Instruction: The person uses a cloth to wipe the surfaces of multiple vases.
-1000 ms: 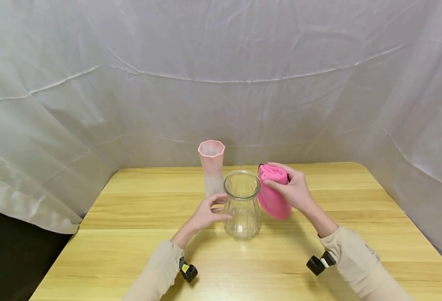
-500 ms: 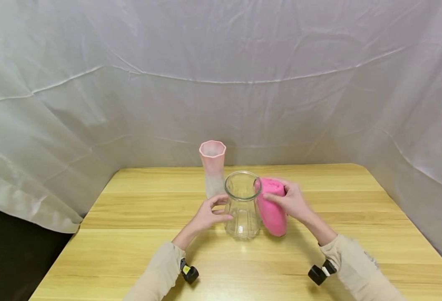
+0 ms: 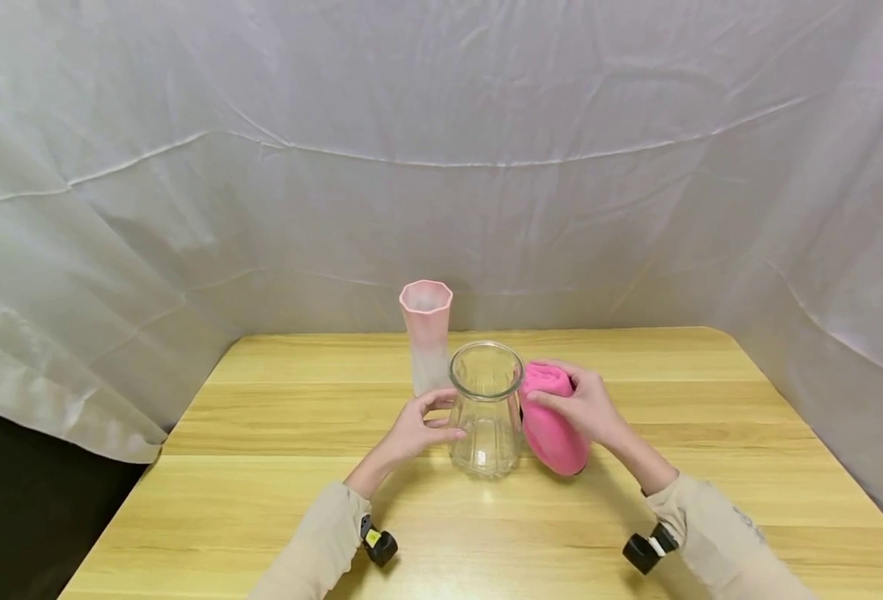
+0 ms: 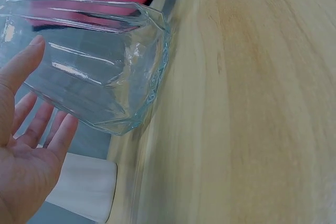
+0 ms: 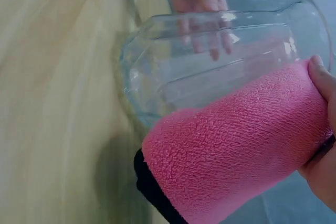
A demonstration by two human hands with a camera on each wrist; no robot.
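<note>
White sheeting is hanging behind the wooden counter [image 3: 276, 500]. Clear glass vase [image 3: 484, 408] is standing mid-counter; left hand [image 3: 411, 429] is touching its side, fingers [image 4: 23, 85] spread and relaxed. Right hand [image 3: 585, 407] is gripping a rolled pink towel [image 3: 549, 421], fingers curled round it, pressing it against the vase. Risk: sideways pressure may be tipping the vase toward the pink frosted vase [image 3: 425, 333] just behind. Open room is lying front and right; edges well apart.

A clear ribbed glass vase [image 3: 485, 410] is steadied on the light wooden table [image 3: 261, 500] by the left hand [image 3: 413, 429]. A rolled pink towel [image 3: 551, 418] is pressed against its side by the right hand [image 3: 584, 406]. A frosted pink vase [image 3: 426, 333] is seen behind.
</note>
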